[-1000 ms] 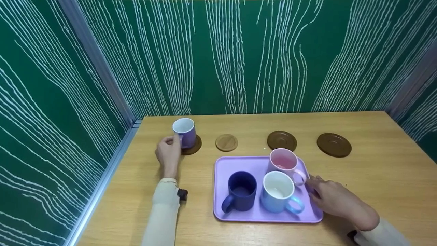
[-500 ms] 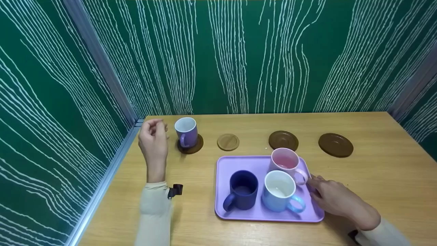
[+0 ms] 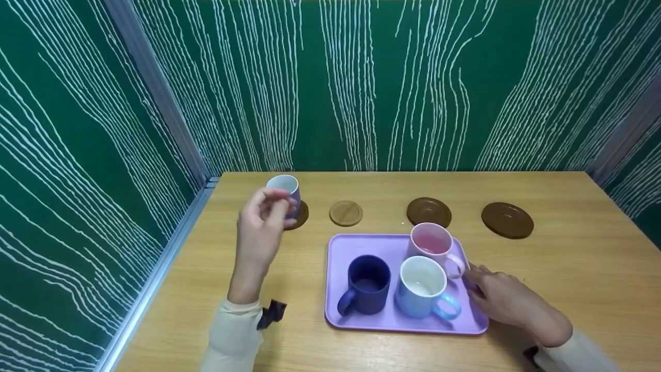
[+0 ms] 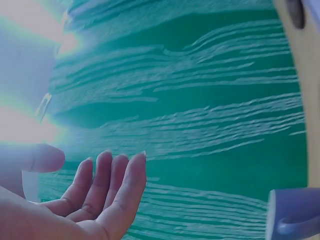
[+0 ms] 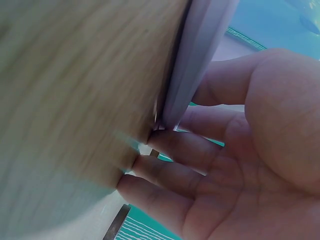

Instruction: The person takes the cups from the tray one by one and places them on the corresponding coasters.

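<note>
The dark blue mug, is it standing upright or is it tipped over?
Upright. The dark blue mug stands on the tray, with its opening facing up.

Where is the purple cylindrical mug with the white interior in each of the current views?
Head: the purple cylindrical mug with the white interior is left of centre, partly hidden by the person's left hand.
Left wrist: in the bottom right corner, cut off by the picture's edge, with part of its handle showing.
Right wrist: not in it.
Shared landmark: the green wall with white wavy lines, in all three views.
</note>
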`<action>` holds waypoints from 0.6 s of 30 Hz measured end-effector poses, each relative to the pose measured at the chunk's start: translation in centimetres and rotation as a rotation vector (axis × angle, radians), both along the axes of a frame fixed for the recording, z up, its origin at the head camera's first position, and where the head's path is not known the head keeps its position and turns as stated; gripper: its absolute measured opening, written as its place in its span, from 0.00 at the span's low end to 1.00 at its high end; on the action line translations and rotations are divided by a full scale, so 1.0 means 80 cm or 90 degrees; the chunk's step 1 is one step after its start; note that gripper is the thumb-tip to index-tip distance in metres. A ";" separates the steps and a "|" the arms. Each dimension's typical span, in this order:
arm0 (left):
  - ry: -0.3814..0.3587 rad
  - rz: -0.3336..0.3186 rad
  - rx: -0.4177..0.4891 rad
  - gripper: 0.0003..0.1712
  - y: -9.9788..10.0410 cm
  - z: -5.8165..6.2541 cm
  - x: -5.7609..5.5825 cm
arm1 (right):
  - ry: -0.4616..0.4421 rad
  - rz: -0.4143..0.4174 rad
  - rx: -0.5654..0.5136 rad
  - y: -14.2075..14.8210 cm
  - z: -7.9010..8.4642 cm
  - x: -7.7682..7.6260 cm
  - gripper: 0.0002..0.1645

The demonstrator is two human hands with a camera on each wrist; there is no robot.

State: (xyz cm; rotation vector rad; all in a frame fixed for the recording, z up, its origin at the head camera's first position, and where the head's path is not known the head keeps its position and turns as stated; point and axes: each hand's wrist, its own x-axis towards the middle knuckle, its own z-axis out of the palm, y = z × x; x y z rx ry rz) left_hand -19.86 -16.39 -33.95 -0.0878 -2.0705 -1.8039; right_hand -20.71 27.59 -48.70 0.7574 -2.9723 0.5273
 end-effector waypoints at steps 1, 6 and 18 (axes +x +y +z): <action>-0.010 -0.007 -0.012 0.11 0.001 -0.004 0.003 | -0.002 -0.002 -0.002 0.000 0.000 0.000 0.12; -0.059 -0.036 -0.064 0.09 0.008 -0.033 0.012 | -0.013 -0.015 -0.003 0.000 0.000 -0.001 0.11; -0.093 -0.124 -0.258 0.10 0.024 -0.103 0.033 | 0.023 -0.003 0.008 -0.001 -0.004 0.000 0.13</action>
